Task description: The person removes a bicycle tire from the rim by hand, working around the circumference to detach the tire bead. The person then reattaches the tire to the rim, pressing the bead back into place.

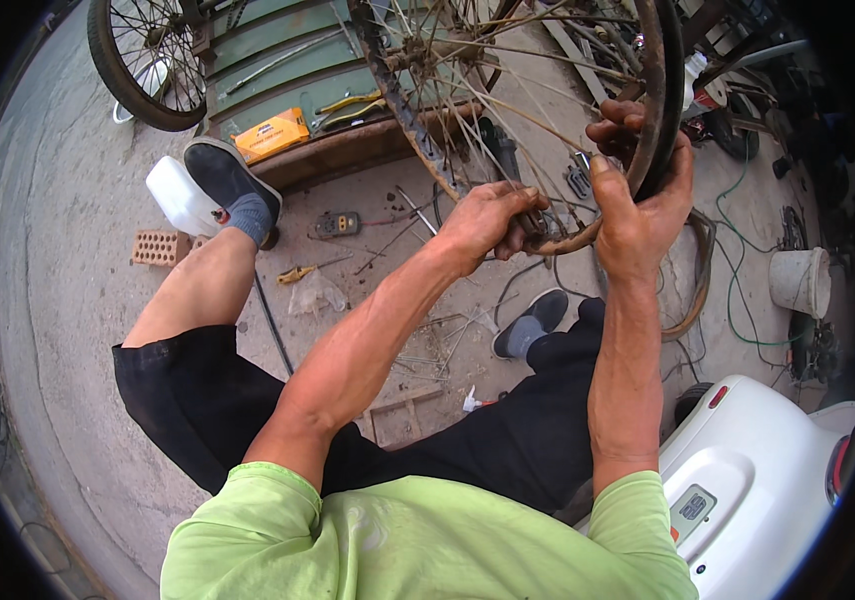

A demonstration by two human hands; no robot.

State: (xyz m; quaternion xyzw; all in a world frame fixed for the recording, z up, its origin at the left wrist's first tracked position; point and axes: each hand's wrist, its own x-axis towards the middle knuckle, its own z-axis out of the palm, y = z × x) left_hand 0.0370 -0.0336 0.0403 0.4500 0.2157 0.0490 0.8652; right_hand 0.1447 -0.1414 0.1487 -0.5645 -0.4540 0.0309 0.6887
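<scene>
Wheel [414,54] raised before you above the ground [77,300]: your left grip [500,217] pinches its lower edge, your right grip [644,195] wraps the tyre [669,80], apparently working it along the rim [409,125], which calls next for even thumb pressure.

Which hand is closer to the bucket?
Right. The right hand holds the wheel, left of the bucket; the left hand is farther left, at the wheel's lower edge.
</scene>
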